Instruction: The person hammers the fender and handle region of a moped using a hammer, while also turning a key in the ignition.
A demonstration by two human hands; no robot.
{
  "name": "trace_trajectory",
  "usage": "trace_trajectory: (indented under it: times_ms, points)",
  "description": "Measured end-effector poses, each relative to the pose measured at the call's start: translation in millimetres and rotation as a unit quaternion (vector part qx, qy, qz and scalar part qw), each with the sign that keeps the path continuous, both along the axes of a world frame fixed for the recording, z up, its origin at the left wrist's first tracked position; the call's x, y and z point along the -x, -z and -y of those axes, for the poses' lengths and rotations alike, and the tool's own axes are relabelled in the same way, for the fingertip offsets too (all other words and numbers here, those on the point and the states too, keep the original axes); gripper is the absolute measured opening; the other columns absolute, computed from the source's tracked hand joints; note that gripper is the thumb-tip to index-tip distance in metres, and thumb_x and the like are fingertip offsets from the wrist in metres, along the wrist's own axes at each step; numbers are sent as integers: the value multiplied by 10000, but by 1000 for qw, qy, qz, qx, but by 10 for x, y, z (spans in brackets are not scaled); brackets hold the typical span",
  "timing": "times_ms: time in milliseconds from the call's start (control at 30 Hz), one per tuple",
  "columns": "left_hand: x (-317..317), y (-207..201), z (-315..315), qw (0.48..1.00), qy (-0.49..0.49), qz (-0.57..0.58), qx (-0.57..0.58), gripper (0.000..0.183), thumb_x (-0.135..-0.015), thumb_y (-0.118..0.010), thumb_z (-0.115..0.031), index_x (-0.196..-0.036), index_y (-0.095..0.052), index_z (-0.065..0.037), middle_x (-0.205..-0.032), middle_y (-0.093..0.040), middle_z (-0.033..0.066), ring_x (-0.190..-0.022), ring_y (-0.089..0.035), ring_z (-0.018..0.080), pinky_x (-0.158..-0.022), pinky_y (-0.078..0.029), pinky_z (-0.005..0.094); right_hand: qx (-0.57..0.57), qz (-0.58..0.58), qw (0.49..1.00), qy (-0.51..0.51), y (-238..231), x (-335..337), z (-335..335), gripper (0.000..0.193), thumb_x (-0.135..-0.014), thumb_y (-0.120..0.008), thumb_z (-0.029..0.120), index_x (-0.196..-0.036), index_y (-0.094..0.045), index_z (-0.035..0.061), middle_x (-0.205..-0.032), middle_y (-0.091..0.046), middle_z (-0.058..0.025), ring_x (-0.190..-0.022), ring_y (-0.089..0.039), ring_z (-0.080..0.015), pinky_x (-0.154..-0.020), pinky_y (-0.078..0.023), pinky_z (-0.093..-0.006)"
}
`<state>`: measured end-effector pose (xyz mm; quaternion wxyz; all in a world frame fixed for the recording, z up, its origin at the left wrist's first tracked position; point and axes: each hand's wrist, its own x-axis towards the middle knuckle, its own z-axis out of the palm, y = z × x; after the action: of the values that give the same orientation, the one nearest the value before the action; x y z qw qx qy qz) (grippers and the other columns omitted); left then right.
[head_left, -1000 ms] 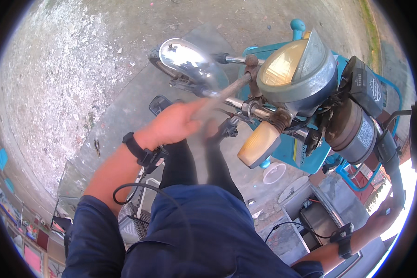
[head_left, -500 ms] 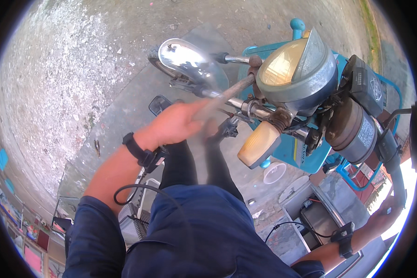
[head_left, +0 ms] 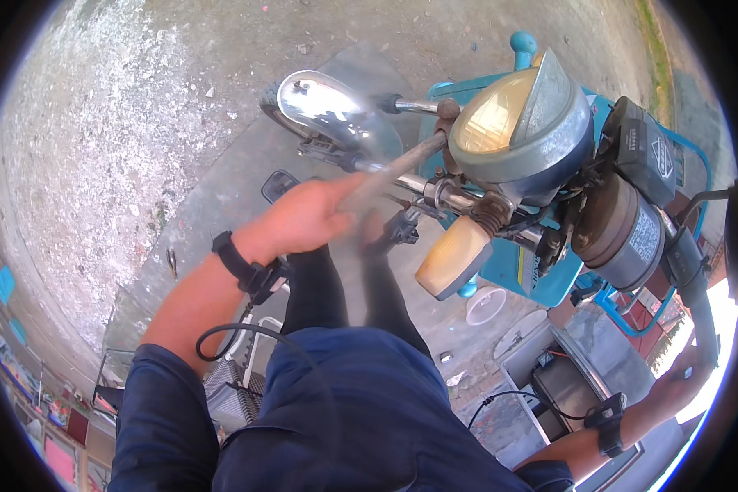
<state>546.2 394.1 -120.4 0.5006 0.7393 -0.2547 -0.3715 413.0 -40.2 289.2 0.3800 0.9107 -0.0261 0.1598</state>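
My left hand (head_left: 307,217) is closed round the pale, wood-like handle of what looks like a hammer (head_left: 414,160). Its brown rounded head rests beside the headlight (head_left: 521,127), among the chrome tubes of a three-wheeled vehicle; whether it touches them I cannot tell. Below the headlight sticks out a cream turn signal (head_left: 451,258) on a ribbed rubber stalk. At the far right my right hand (head_left: 682,381) is wrapped round the end of a grey handlebar (head_left: 695,303), partly lost in glare. The handle is blurred close to my left hand.
A chrome mudguard (head_left: 328,102) over the front wheel reaches left. The turquoise body (head_left: 537,283) lies behind the headlight, with a round horn-like drum (head_left: 619,234) alongside. A white bucket (head_left: 485,305) stands on the ground. Lower right is an open metal box (head_left: 537,410); a cable (head_left: 221,332) loops past my left forearm.
The view has shifted slightly, and the vehicle sits a touch further left in it. My left hand still grips the hammer, my right hand the handlebar.
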Motion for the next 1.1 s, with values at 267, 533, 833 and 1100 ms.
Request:
trace_trajectory:
  times_ms: [267, 533, 833, 1100]
  points:
    - [-639, -295, -150, 948, -231, -198, -89, 620, -935, -621, -141, -1514, -408, -77, -847, -656, 47, -584, -589, 100, -549, -503, 270, -64, 39, 994, 76, -115, 144, 165, 387, -1044, -452, 120, -1411, -519, 16, -829, -562, -9, -706, -502, -67, -783, -494, -251]
    - [34, 203, -2, 998, -23, 41, 49, 595, -932, -627, -134, -1491, -433, -69, -814, -642, 31, -546, -552, 68, -515, -456, 244, -196, 128, 964, 128, -9, -19, -1, 431, -1064, -373, 206, -1404, -502, -25, -776, -469, -3, -681, -414, -68, -981, -479, -271]
    - [-544, -384, -69, 947, -224, -210, -92, 605, -912, -618, -176, -1483, -435, -97, -795, -647, 66, -680, -624, 151, -636, -514, 315, -144, 92, 979, 109, -101, 178, 239, 474, -1055, -408, 286, -1387, -511, -36, -775, -509, -19, -659, -446, -69, -907, -521, -244]
    - [-139, -143, -75, 992, -1, -94, -85, 624, -907, -614, -164, -1493, -417, -76, -893, -697, 179, -791, -679, 288, -742, -528, 411, -16, 19, 998, 53, -50, -1, 2, 512, -1056, -390, 350, -1371, -536, -26, -768, -506, -2, -645, -425, -55, -800, -464, -210]
